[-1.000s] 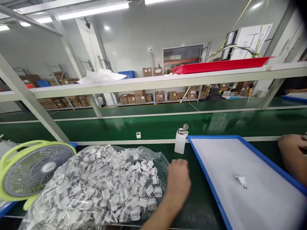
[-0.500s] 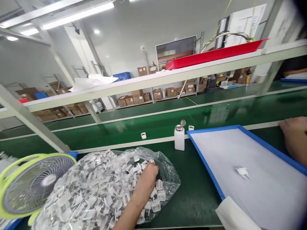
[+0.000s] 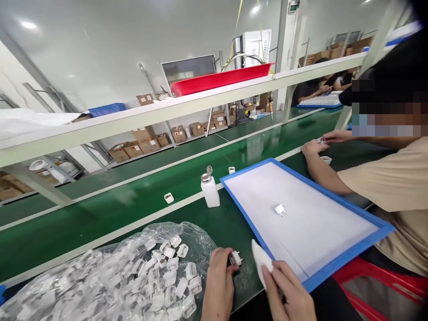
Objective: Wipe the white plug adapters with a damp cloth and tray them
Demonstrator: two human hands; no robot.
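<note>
My left hand (image 3: 219,278) pinches a white two-pin plug (image 3: 235,258) just right of the clear plastic bag (image 3: 197,229). Heaped inside that bag are many white plug housings (image 3: 167,278). A folded white cloth (image 3: 261,263) is gripped between the thumb and fingers of my right hand (image 3: 289,292), close to the near corner of the blue-rimmed tray (image 3: 247,218). One white plug (image 3: 280,210) lies on the tray's white surface with its pins pointing toward me. The two hands are apart, the plug facing the cloth across a short gap.
A white pump bottle (image 3: 210,191) with its lid raised stands behind my hands. Small white housings (image 3: 169,198) sit on the green belt. At right a co-worker's hands (image 3: 316,145) hold something small. A red tray (image 3: 220,80) rests on the overhead shelf (image 3: 200,99).
My left hand has come out of the bag with a plug and moved toward the cloth. My view has swung right, bringing the co-worker and more of my right hand into sight.
</note>
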